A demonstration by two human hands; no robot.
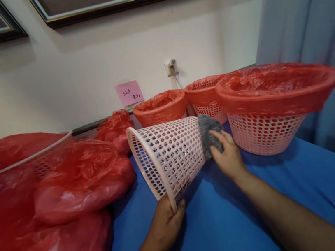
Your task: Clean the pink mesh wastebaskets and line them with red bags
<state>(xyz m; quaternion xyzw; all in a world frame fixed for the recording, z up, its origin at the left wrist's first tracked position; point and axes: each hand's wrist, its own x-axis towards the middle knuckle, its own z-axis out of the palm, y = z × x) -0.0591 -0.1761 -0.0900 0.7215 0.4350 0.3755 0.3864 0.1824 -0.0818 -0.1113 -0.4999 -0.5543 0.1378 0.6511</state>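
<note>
A pale pink perforated basket [171,154] lies on its side on the blue table [289,191], its open mouth turned toward me and to the left. My left hand [167,221] is closed on the lower part of the basket's rim. My right hand [227,152] presses a grey cloth [208,132] against the basket's bottom end, fingers curled over the cloth.
Three baskets lined with red plastic bags stand at the back right, the largest [277,106] nearest. Loose red plastic bags [70,185] are heaped at the left over another basket [31,155]. A pink note [129,93] sticks to the wall. A blue curtain [311,18] hangs at the right.
</note>
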